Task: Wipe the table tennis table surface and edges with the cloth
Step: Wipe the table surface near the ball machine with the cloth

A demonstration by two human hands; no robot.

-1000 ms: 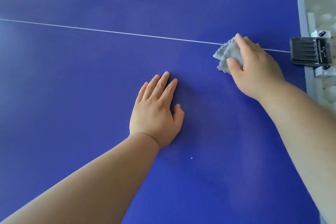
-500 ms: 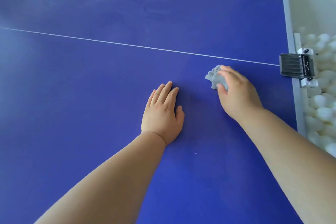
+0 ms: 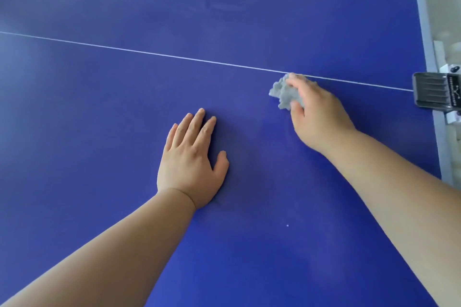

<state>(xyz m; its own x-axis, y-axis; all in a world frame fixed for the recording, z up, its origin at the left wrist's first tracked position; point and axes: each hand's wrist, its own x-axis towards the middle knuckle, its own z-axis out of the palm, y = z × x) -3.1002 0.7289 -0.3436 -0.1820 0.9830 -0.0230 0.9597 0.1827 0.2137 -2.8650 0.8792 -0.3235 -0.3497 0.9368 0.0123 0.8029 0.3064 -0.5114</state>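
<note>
Blue counter (image 3: pixel 99 119) fills the view, crossed by a thin white line (image 3: pixel 149 52). The left hand (image 3: pixel 192 159) lies flat on it, fingers straight, holding nothing. The right hand (image 3: pixel 316 117) grips a bunched grey cloth (image 3: pixel 282 93) against the surface just below the line. Surface wiping looks under way; the edges likely come next, past the black net clamp (image 3: pixel 431 93), whose lettering is too small to read.

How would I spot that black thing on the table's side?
On the blue table tennis table, follow the thin white line to the grey right edge. The black ribbed clamp sits where the line ends, beyond the right hand gripping the grey cloth. Nothing else there is black and boxy.
</note>
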